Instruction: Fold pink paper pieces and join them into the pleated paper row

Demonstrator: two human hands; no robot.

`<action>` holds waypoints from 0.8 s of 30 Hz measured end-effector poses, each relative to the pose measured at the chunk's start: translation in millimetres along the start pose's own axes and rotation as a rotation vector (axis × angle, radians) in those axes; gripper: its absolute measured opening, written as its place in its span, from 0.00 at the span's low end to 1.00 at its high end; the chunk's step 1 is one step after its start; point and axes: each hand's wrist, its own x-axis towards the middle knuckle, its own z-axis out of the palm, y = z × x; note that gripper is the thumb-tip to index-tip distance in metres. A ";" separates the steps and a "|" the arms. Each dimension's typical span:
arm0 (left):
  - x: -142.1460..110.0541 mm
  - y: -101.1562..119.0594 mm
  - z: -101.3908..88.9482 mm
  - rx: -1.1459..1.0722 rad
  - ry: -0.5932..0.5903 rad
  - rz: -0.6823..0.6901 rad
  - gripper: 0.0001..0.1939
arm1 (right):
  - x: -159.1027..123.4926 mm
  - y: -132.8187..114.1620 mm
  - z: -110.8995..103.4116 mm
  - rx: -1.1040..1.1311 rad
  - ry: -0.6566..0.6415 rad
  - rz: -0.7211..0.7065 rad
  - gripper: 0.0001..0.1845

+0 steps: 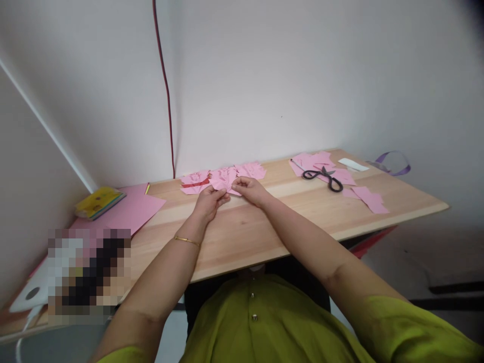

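Observation:
A creased pink paper cutout (222, 177) with jagged edges is between my hands near the back of the table. My left hand (212, 202) pinches its lower left edge between thumb and fingers. On the lower right edge, my right hand (250, 190) closes thumb and fingertips, hiding part of the paper. A similar pink cutout (253, 170) lies just behind my right hand. Another pink cutout (193, 177) is to the left, with a red strip (195, 183) across it.
Black-handled scissors (325, 176) lie on pink scraps (312, 160) at the right, near a white strip (353, 164) and a purple ribbon loop (403, 169). Pink sheets (141, 209) and a yellow packet (99, 201) are at the left. A white device (36, 292) has a cable.

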 end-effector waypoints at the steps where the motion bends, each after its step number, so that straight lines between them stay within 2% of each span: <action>1: -0.6 0.4 -0.2 0.016 -0.023 -0.015 0.15 | -0.1 0.1 -0.8 -0.001 -0.002 0.000 0.16; 4: -1.7 0.0 -0.2 0.059 -0.052 -0.026 0.16 | -0.4 0.8 -1.8 -0.003 -0.035 -0.008 0.16; 8: 0.7 -2.7 -0.5 0.071 -0.013 0.009 0.16 | -0.8 1.6 -1.4 -0.041 -0.033 -0.027 0.15; 10: 3.4 -4.0 -1.7 0.064 0.022 0.035 0.16 | 0.0 2.9 -2.7 -0.076 0.045 -0.055 0.15; 15: 8.7 -5.7 -5.8 0.041 0.070 0.047 0.17 | 15.0 4.9 -16.2 -0.222 0.344 -0.080 0.12; 17: 9.1 -5.2 -6.7 0.032 0.070 0.045 0.17 | 27.9 0.8 -28.4 -0.340 0.400 -0.059 0.10; 19: 8.5 -3.9 -7.4 0.015 0.062 0.047 0.16 | 41.4 -5.7 -47.0 -0.447 0.398 -0.023 0.10; 21: 7.6 -2.0 -8.1 -0.012 0.061 0.044 0.15 | 50.3 -11.5 -72.4 -0.635 0.420 0.017 0.12; 24: 6.6 0.8 -8.8 -0.048 0.086 0.022 0.13 | 47.7 -11.4 -117.9 -1.006 0.515 0.177 0.17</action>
